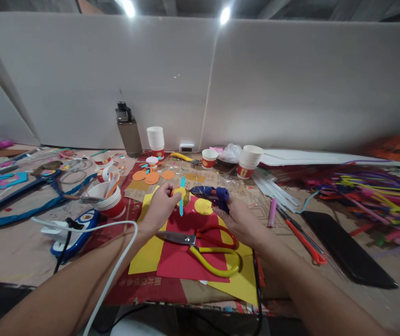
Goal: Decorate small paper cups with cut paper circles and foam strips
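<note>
My left hand (162, 204) is closed, pinching a small yellow paper disc (185, 196) with a light-blue strip (182, 209) across it. In my right hand (239, 215) is a blue hot glue gun (217, 193), its nozzle pointing left at the disc's edge. Whether the nozzle touches the disc, I cannot tell. Another yellow round piece (203, 206) lies just below the glue gun. Under both hands are red paper (175, 266) and yellow paper (140, 261). Scissors (217, 270) with one red and one yellow handle rest on the red sheet, blades to the left.
Orange paper discs (151, 178), a bottle (129, 135) and stacked paper cups (155, 137) stand or lie behind. At left are a power strip (77, 235) and a cup of tools (114, 205). A black phone-like slab (347, 247) and pipe cleaners (385, 200) lie right. A white cable (115, 261) crosses my left forearm.
</note>
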Demonstrator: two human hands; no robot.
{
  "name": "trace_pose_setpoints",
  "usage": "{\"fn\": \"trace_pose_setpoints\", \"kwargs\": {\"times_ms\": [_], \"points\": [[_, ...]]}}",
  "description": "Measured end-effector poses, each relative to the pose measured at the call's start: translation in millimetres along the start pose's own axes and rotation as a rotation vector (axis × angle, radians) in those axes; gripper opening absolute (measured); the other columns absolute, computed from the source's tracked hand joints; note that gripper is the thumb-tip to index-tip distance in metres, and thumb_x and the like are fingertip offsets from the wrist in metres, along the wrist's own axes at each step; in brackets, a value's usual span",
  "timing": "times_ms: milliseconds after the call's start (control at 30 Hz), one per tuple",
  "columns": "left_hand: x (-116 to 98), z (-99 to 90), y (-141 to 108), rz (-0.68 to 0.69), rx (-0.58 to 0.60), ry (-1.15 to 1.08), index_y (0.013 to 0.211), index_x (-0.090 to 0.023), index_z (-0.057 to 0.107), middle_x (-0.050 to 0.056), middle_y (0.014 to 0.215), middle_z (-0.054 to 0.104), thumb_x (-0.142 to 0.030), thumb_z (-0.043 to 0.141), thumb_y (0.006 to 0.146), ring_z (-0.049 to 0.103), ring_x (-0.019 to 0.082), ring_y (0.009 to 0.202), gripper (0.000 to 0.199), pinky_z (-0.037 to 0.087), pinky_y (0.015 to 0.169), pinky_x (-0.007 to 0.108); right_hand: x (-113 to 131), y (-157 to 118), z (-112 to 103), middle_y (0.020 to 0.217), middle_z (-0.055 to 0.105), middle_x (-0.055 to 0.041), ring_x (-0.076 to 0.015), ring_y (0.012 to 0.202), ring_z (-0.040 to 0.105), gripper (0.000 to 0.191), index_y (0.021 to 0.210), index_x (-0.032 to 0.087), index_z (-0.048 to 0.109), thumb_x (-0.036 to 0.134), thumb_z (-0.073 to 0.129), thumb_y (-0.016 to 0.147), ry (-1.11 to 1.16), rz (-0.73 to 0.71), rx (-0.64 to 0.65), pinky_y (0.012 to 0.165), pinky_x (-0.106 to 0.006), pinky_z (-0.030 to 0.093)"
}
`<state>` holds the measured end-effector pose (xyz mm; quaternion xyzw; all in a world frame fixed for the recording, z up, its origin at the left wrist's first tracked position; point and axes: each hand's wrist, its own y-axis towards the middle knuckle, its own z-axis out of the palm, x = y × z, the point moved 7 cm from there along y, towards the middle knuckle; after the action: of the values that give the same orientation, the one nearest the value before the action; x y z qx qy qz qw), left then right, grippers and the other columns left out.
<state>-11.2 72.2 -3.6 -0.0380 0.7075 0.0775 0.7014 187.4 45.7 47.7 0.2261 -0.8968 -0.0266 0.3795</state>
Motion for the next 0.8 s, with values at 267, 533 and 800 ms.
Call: {"fn": "trace_pose_setpoints", "kwargs": {"times_ms": [267,533,800], "points": [[-12,-5.1,5,0.184,-0.041,0.216,0.077,-0.019,0.049,-0.004,0.067,0.051,-0.022,0.057,0.072,0.047,0.009,0.059,0.010,0.038,0.054,0.021,0,-3,1,0.111,0.068,-0.0120,-0.0245,0.099,0.063,0.035,0.123,0.018,0.057,0.021,0.051,0.089,-0.071,0.058,0.025,0.084,-0.036,0.047],[-17,-9.6,4,0.280,-0.122,0.346,0.078,-0.020,0.047,-0.004,0.069,0.050,-0.023,0.056,0.074,0.048,0.011,0.062,0.010,0.039,0.060,0.024,4,-6,2,0.105,0.068,-0.0141,-0.0248,0.097,0.063,0.031,0.119,0.015,0.056,0.021,0.050,0.089,-0.156,0.122,0.057,0.080,-0.033,0.045],[-17,-11.1,5,0.335,-0.153,0.373,0.081,-0.020,0.049,-0.001,0.074,0.056,-0.024,0.055,0.076,0.054,0.013,0.068,0.009,0.042,0.066,0.027,10,-7,6,0.106,0.069,-0.0112,-0.0242,0.094,0.064,0.030,0.118,0.019,0.056,0.020,0.050,0.089,-0.142,0.093,0.091,0.079,-0.033,0.046]]}}
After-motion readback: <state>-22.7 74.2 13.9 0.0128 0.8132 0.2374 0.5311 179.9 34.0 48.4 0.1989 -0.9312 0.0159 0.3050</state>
